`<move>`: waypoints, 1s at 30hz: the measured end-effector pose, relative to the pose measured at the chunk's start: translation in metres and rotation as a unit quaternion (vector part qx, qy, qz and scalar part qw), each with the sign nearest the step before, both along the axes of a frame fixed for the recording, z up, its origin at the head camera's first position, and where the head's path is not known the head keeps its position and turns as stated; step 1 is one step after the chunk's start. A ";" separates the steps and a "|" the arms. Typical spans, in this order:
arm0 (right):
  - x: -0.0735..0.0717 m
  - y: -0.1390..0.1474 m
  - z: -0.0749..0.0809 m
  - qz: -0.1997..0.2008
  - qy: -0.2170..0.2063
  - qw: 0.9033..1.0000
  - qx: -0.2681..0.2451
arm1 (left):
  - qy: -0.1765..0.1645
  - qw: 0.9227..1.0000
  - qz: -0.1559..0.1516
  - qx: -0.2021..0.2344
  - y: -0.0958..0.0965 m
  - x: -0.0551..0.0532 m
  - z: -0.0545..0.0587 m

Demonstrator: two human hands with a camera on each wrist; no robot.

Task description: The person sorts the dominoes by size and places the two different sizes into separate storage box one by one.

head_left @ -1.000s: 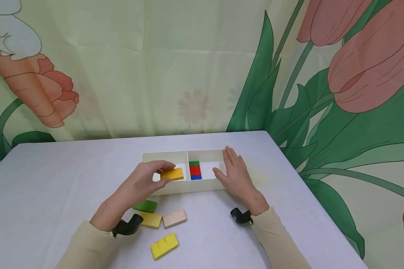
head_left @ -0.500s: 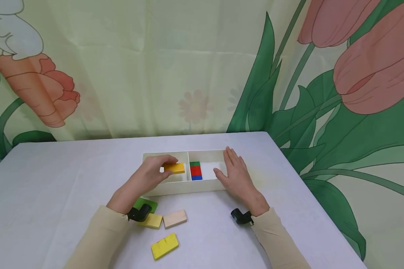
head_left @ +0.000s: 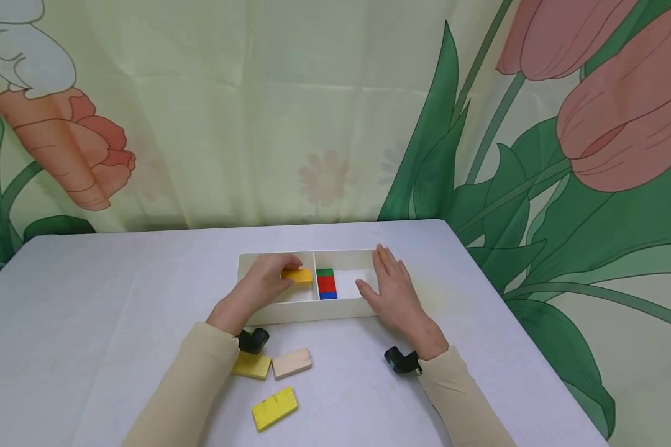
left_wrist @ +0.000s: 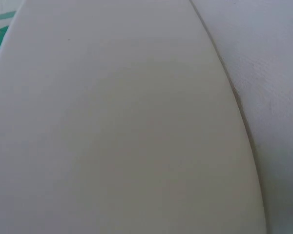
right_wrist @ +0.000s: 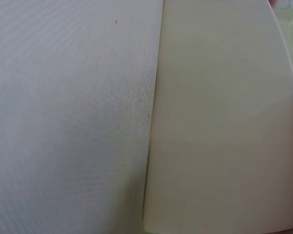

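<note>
In the head view, my left hand [head_left: 260, 285] pinches an orange-yellow block [head_left: 299, 276] between thumb and fingers, inside the left compartment of a white two-part box [head_left: 313, 313] and close to its divider. Just across that divider, green [head_left: 325, 272], red [head_left: 327, 284] and blue [head_left: 328, 295] blocks lie in a row in the right compartment. My right hand [head_left: 398, 297] rests at the box's right end, its fingers straight and the thumb spread apart. The box's pale wall [left_wrist: 151, 122] fills most of the left wrist view, and its wall [right_wrist: 219, 122] stands beside the cloth in the right wrist view.
In front of the box lie a dull yellow block [head_left: 253, 366], a pale wooden block [head_left: 292, 363] and a bright yellow block [head_left: 274, 408]. A green block there is largely hidden behind the left wrist's black camera [head_left: 254, 340]. A white cloth [head_left: 89, 323] covers the table.
My left hand has carried the orange-yellow block back and to the right, towards the divider, turning it slightly. Its wrist now hides most of the green block. The right hand has stayed in place.
</note>
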State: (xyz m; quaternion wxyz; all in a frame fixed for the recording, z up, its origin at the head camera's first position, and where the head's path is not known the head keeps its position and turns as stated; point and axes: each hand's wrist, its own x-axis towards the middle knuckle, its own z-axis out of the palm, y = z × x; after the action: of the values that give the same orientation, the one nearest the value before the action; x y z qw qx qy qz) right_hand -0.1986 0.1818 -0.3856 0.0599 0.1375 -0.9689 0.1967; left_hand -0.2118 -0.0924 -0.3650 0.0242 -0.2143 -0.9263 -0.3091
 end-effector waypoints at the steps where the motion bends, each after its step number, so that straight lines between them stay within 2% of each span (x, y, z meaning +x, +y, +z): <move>1: 0.000 0.000 0.000 -0.001 0.000 1.000 0.000 | -0.003 1.000 0.001 0.000 0.001 -0.001 0.000; 10: -0.001 -0.002 -0.001 0.001 0.004 1.000 0.000 | -0.028 0.999 0.018 -0.003 0.005 -0.007 -0.003; 18: -0.002 -0.001 -0.001 0.003 0.003 1.000 -0.001 | -0.053 0.998 0.015 -0.012 0.006 -0.012 -0.007; 26: -0.001 0.000 0.000 0.008 0.001 1.000 -0.002 | -0.064 0.997 0.016 -0.038 0.010 -0.013 -0.008; 30: 0.000 0.000 -0.001 0.005 -0.004 1.000 -0.001 | -0.058 0.997 0.014 -0.048 0.012 -0.012 -0.007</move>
State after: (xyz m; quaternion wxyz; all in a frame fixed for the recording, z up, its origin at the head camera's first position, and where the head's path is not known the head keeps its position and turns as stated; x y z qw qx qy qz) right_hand -0.1989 0.1820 -0.3861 0.0553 0.1412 -0.9682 0.1988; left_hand -0.2240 -0.0801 -0.3723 -0.0354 -0.1836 -0.9427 -0.2762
